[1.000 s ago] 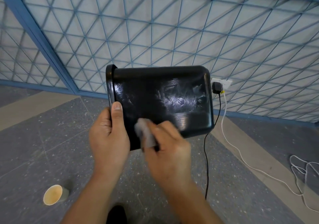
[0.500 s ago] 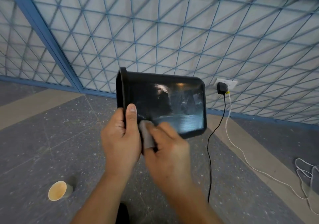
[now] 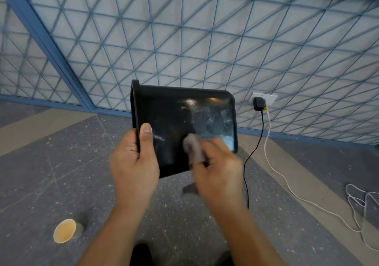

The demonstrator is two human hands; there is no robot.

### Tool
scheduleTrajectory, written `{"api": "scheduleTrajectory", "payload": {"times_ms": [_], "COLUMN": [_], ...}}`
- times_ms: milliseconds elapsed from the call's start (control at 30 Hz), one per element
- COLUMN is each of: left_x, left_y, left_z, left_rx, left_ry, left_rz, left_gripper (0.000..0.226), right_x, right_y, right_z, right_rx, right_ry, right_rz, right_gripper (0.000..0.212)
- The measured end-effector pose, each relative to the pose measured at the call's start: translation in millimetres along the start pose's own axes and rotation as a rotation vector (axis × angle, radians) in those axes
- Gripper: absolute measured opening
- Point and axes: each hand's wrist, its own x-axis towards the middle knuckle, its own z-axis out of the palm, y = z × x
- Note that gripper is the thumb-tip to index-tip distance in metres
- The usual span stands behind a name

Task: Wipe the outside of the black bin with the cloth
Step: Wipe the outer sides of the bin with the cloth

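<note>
The bin (image 3: 176, 120) is held above the floor (image 3: 61, 163) at centre, on its side, rim at 9 o'clock, base at 3; the left hand (image 3: 133, 167) grips the rim's lower end, thumb flat on the outer wall. The blurred right hand (image 3: 219, 173) pinches the cloth (image 3: 192, 147) against that wall near its 5 o'clock edge; a cup (image 3: 65, 231) lies well apart at 7 o'clock, cables (image 3: 262, 120) at 4.

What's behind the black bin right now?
The lattice wall and floor show around the black bin; a socket sits just right. What lies directly behind it is covered.
</note>
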Motion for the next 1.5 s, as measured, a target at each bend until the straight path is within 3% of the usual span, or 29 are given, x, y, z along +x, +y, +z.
{"api": "scheduleTrajectory", "payload": {"times_ms": [100,300,433,600,767,900,1067,1200,1367,1500], "left_x": [-1,-2,-2,-1,-4,-4,-8,-9,-9,-5], "left_y": [0,0,-1,0,-2,-1,2,1,2,0], "left_z": [-2,4,-1,2,1,-1,0,0,0,-3], "left_rx": [0.024,0.020,0.027,0.031,0.009,0.043,0.051,0.081,0.070,0.134], "left_ry": [-0.011,0.003,-0.005,0.024,0.002,0.004,0.004,0.013,0.015,0.040], "left_rz": [0.025,0.021,0.034,0.051,0.037,0.033,0.057,0.071,0.061,0.077], "left_gripper": [0.051,0.046,0.051,0.052,0.050,0.051,0.047,0.050,0.046,0.044], "right_x": [11,-10,-1,-17,1,-8,5,-8,7,-10], "right_y": [27,-27,-2,-43,-17,-42,-20,-40,-21,-39], "right_z": [-18,17,1,27,10,23,7,20,8,17], "right_rx": [-0.103,-0.022,-0.078,-0.051,-0.052,-0.027,-0.040,0.008,0.005,0.003], "right_ry": [0.129,-0.009,0.116,-0.009,0.113,0.028,0.148,0.076,0.149,0.085], "right_rz": [0.148,-0.140,-0.001,-0.194,-0.042,-0.157,-0.040,-0.154,-0.012,-0.130], "right_gripper": [0.016,0.028,0.024,0.025,0.023,0.021,0.021,0.018,0.021,0.020]}}
